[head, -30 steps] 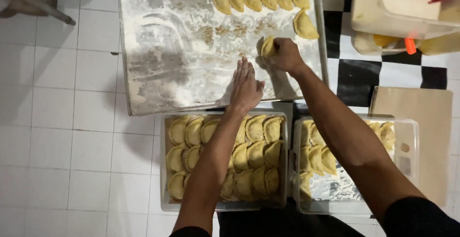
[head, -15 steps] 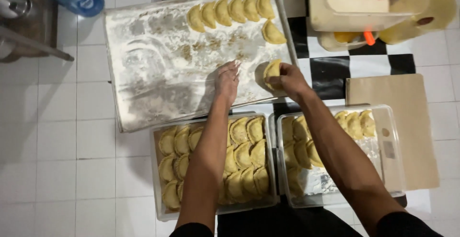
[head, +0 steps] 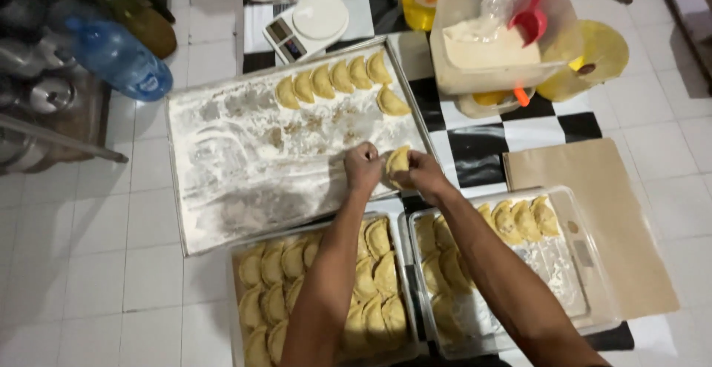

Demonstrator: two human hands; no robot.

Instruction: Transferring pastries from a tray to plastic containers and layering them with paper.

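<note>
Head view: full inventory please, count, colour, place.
flour-dusted metal tray: one, silver, centre-left on the tiled floor
pastries on tray: six, yellow, far edge
held pastry: one, yellow, between both hands
left plastic container: one, clear, packed with pastries, near centre
right plastic container: one, clear, partly filled
kitchen scale: one, white, beyond tray
water bottle: one, blue, far left
brown paper: one sheet, right
red scoop: one, in flour tub
left hand: on pastry
right hand: on pastry

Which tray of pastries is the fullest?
The clear tray under the left arm: folded pastries fill it. The clear tray beside it and the floured metal tray show bare patches.
</note>
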